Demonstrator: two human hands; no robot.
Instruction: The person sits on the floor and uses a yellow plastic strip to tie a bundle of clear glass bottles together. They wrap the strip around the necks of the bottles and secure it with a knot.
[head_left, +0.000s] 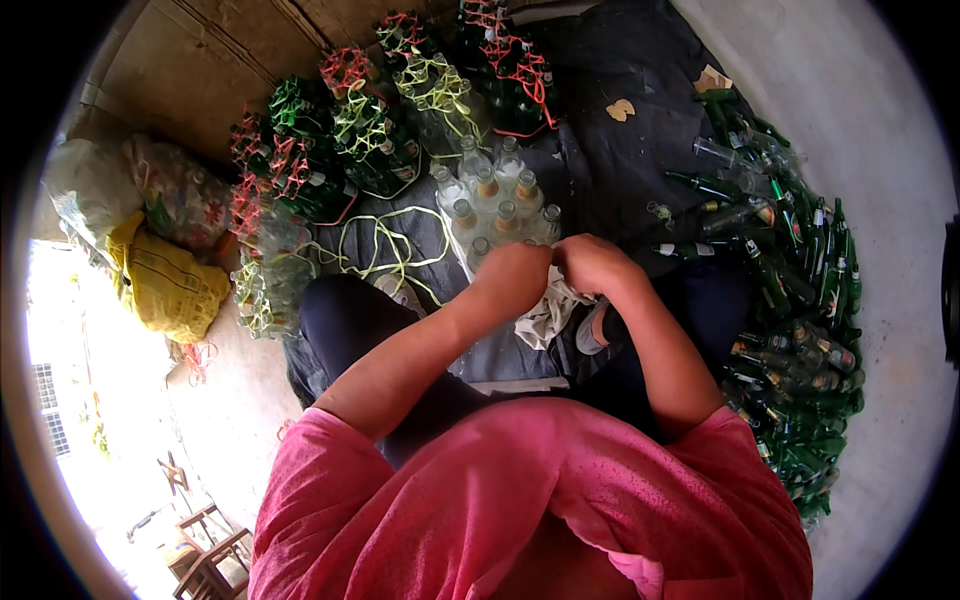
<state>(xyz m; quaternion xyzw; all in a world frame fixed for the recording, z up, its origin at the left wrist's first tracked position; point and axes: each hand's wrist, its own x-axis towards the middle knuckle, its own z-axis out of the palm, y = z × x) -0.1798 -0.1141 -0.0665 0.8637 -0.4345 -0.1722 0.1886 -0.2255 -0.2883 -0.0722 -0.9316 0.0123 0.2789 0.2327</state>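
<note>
A tight cluster of several clear glass bottles (505, 219) stands upright on the dark sheet before me. My left hand (517, 276) is at the near edge of this cluster, fingers curled and partly covering the closest bottles. Against it, my right hand (592, 262) is also curled, its fingertips meeting the left ones. Whatever lies between the fingers is hidden. A crumpled whitish cloth (550, 315) is just below the hands. To the left of the cluster, a loose pale yellow-green plastic strap (390, 238) lies in loops on the sheet.
Bundles of green bottles (375, 146) netted with red and yellow strap stand behind and left. Loose green bottles (795, 405) are piled along the right. A yellow sack (169, 277) sits far left, above wooden chairs (214, 559). A dark sheet (630, 64) covers the floor.
</note>
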